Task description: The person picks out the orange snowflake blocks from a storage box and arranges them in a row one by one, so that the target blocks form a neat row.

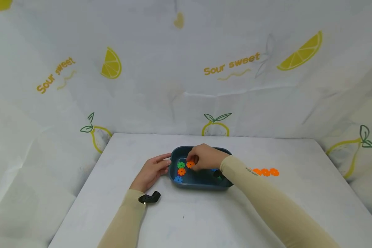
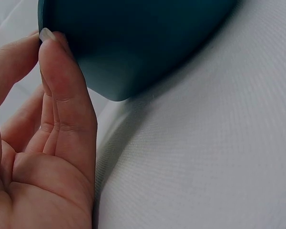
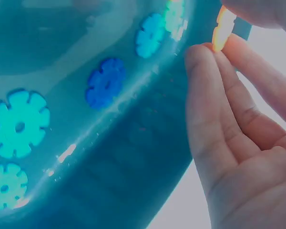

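A dark blue-green tray (image 1: 201, 187) stands on the table in the head view. My left hand (image 1: 150, 172) pinches its left end, thumb at the rim; up close in the left wrist view, the fingertips hold the tray wall (image 2: 124, 47). Over the tray's inside, my right hand (image 1: 208, 156) pinches an orange notched plastic disc (image 3: 223, 31) on edge between thumb and fingers. Lying in the tray near its left end are a green disc (image 1: 181, 165), another orange disc (image 1: 181, 171) and a blue disc (image 1: 178, 179). The right forearm hides part of the tray's right end.
Right of the tray, several orange discs (image 1: 265, 172) lie in a row on the white table (image 1: 179, 224), partly behind the right sleeve. A white cloth backdrop (image 1: 155, 103) with lemon prints rises behind the table's far edge.
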`<state>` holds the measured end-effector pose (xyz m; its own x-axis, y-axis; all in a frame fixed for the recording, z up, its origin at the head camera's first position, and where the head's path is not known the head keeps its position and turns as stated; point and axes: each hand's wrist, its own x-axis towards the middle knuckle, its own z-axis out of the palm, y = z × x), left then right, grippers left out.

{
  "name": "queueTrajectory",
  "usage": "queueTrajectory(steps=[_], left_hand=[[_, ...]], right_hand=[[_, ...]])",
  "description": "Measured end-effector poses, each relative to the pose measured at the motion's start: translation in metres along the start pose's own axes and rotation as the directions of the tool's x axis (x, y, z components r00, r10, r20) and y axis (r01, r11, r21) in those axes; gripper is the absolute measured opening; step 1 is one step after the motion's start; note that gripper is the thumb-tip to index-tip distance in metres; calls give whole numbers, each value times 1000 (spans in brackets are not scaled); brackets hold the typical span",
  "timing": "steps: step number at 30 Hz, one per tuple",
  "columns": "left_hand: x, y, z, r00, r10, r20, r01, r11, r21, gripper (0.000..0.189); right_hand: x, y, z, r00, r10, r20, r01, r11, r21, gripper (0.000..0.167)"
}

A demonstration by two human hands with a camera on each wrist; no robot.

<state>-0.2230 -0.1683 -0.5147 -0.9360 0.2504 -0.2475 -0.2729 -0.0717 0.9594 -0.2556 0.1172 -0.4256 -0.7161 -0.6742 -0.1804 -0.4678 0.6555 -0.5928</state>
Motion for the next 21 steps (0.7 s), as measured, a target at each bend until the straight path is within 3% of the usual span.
queueTrajectory(steps=[6,11,21], left_hand=[[-2,0,2,1000,-4,-6,4,1000,9,49],[-4,-7,1,1000,-4,-26,4,1000,15,48],[-3,-3,6,1000,-6,-19,6,1000,2,50]], right_hand=[[-13,2,-11,999,18,-46,-17,1000,9,27],[-29,9,-15,996,29,-80,-23,997,77,25],[-81,38,-21,976,74,-206,-37,983,178,25]])
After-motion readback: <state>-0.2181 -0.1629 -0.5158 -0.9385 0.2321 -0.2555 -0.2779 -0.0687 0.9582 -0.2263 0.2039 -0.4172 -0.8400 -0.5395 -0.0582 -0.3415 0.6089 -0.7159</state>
